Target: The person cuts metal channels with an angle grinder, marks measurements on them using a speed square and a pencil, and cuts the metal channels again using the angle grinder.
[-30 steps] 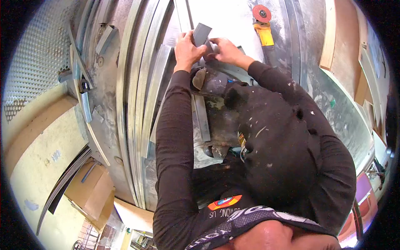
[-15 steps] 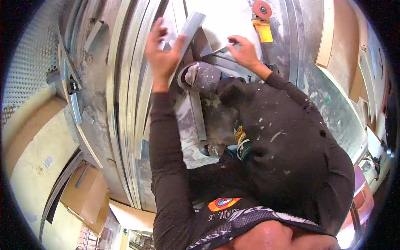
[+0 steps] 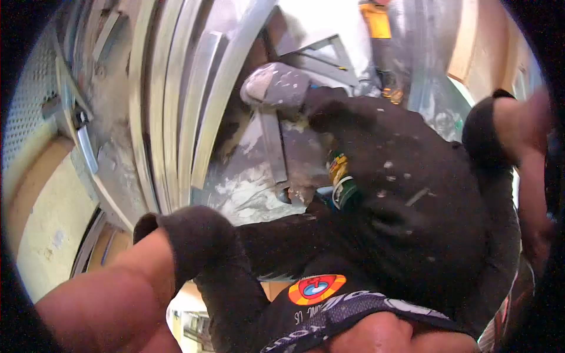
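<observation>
Large and blurred, my left hand (image 3: 106, 294) is raised close to the camera at the lower left, its fingers hidden or cut off by the dark edge. My right hand (image 3: 524, 129) is also up near the camera, at the right edge, and smeared by motion; its fingers cannot be made out. Neither hand visibly touches any of the metal pieces. A short metal channel (image 3: 205, 70) rests among long metal profiles (image 3: 138, 100) on the floor. Beyond my shoe (image 3: 279, 84) lies an angled metal piece (image 3: 332, 53).
A yellow-bodied angle grinder (image 3: 376, 20) lies at the top, partly cut off. A narrow metal strip (image 3: 272, 144) is on the dusty floor beside my leg. Wooden boards (image 3: 465, 41) stand at the right, and a perforated sheet (image 3: 29, 129) is at the far left.
Both hands have left the area around the metal pieces and come up towards the camera, left hand to the lower left, right hand to the right edge. The view has shifted slightly.
</observation>
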The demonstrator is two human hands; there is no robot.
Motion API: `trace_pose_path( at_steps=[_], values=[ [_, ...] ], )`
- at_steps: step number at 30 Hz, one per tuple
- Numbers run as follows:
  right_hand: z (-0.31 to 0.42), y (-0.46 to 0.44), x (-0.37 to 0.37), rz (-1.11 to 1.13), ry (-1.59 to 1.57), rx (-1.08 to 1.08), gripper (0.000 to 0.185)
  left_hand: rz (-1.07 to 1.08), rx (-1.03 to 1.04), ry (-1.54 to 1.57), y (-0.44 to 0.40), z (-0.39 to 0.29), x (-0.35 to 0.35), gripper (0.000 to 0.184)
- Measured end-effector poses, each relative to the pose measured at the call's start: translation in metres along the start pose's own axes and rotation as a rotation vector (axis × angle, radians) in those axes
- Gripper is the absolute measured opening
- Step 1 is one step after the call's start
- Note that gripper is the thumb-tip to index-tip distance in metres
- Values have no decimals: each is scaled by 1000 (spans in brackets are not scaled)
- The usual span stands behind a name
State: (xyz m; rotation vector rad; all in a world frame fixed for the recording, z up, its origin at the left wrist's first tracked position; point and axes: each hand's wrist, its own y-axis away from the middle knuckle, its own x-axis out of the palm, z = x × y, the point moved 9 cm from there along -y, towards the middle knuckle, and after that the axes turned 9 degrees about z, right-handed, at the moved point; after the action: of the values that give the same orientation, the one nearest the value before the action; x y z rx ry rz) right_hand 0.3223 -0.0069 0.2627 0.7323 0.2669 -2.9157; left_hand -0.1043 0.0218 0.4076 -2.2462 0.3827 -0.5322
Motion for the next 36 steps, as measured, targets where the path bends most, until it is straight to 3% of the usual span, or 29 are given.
trace_pose_path(
  at_steps=[4,5,6,7,8,9,11,12,13,14,16,17,18,19,21,22,23,27,29,31,34,36],
  values=[
    [7,15,-16,-2,95,65,45,-42,-95,283,20,0,-5,90],
    [13,24,-32,-75,169,40,48,-18,-283,196,40,4,-30,93],
    [21,35,-51,-188,289,-2,51,-82,-402,-255,71,3,-73,91],
    [29,52,-68,-308,453,-46,53,47,-580,-359,98,15,-86,89],
    [46,69,-89,-528,816,-35,22,58,-692,-427,129,22,-97,77],
    [35,99,-119,-614,955,23,27,-1,-759,-446,155,24,-92,57],
    [5,155,-178,-716,1170,-23,23,-62,-983,-569,228,23,-114,40],
    [-28,195,-230,-876,1141,113,23,-156,-1074,-581,263,20,-121,37],
    [-57,230,-279,-988,1269,77,24,-253,-1165,-596,293,16,-123,35],
    [-77,259,-322,-1146,1194,60,24,-305,-1217,-609,311,11,-116,35],
    [-57,257,-348,-1069,1687,377,26,-393,-1291,-590,336,3,-103,35],
    [-60,264,-362,-1082,1674,374,26,-429,-1311,-553,344,0,-97,35],
    [-94,266,-393,-963,1571,530,40,-461,-1319,-524,348,1,-91,35],
    [-115,259,-407,-842,1459,669,56,-468,-1303,-535,349,1,-89,35],
    [-120,248,-416,-895,1506,576,48,-271,-1285,-698,343,4,-82,36],
    [-140,237,-434,-737,1486,710,41,-269,-1278,-691,341,5,-80,37],
    [-147,235,-446,-746,1459,729,37,-277,-1272,-708,337,0,-80,37],
    [-84,198,-423,-872,1289,553,25,-236,-1132,-658,303,-9,-52,35],
    [-27,150,-375,-852,1076,407,19,-164,-1040,-747,258,-20,-24,32],
    [33,100,-305,-754,780,300,16,-85,-817,-789,203,-23,21,35],
    [121,54,-177,-548,371,129,13,366,-299,-972,90,-29,146,43],
    [164,41,-111,-349,64,76,8,550,-122,-1056,42,-26,220,51]
  ],
)
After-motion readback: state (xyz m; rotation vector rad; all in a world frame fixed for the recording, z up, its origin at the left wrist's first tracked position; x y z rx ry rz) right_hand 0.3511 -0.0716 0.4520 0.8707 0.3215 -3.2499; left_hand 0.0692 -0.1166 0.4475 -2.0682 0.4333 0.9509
